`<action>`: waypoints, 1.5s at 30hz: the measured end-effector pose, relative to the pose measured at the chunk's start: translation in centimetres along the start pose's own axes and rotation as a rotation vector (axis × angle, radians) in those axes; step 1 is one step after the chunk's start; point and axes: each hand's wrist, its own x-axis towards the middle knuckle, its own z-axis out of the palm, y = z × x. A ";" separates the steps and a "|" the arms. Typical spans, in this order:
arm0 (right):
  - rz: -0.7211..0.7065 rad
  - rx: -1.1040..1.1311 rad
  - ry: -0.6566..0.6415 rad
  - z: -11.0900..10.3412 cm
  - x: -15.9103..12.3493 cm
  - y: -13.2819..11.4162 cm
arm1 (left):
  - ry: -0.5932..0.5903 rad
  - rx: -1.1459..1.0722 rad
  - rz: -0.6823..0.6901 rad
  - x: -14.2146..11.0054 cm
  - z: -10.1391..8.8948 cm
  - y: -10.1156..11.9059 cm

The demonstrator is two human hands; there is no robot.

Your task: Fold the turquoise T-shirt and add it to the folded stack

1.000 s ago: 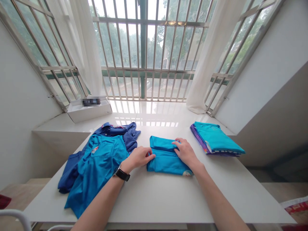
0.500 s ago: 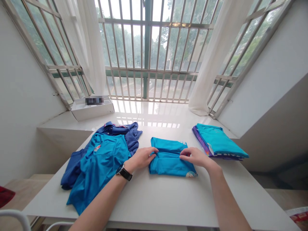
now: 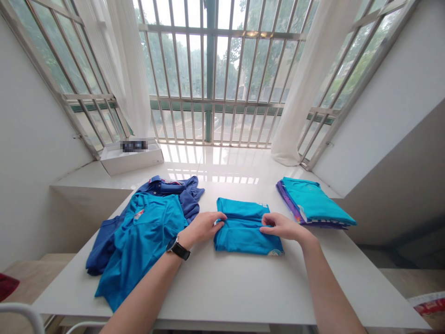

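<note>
A folded turquoise shirt [image 3: 245,229] lies in the middle of the white table [image 3: 225,287]. My left hand [image 3: 203,226], with a black watch on its wrist, pinches the shirt's left edge at the fold. At the right edge of the same fold, my right hand [image 3: 283,226] has its fingers closed on the cloth. Both hands rest on the table at the shirt's sides.
Unfolded shirts, one turquoise [image 3: 142,241] over a dark blue one [image 3: 174,188], lie at the table's left. A stack of folded clothes [image 3: 313,202] sits at the right. A white box [image 3: 132,155] stands on the window ledge behind, by barred windows and curtains.
My right hand slid from on top of the shirt to its right edge and took hold of the fold. My left hand moved slightly up the left edge.
</note>
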 end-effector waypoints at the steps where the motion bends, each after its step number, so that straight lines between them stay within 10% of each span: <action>1: -0.008 0.018 0.005 0.0 0.0 0.1 | -0.001 0.004 -0.001 0.0 0.0 0.0; 26: 0.094 -0.138 0.186 -0.1 0.4 0.7 | 0.123 -0.099 -0.044 0.2 -0.8 0.9; 31: -0.026 0.000 0.113 0.1 0.1 -1.1 | -0.033 -0.035 -0.033 -0.2 0.4 2.1; 45: -0.052 -0.016 -0.029 1.5 1.1 -1.3 | 0.019 0.122 -0.125 0.1 2.1 3.2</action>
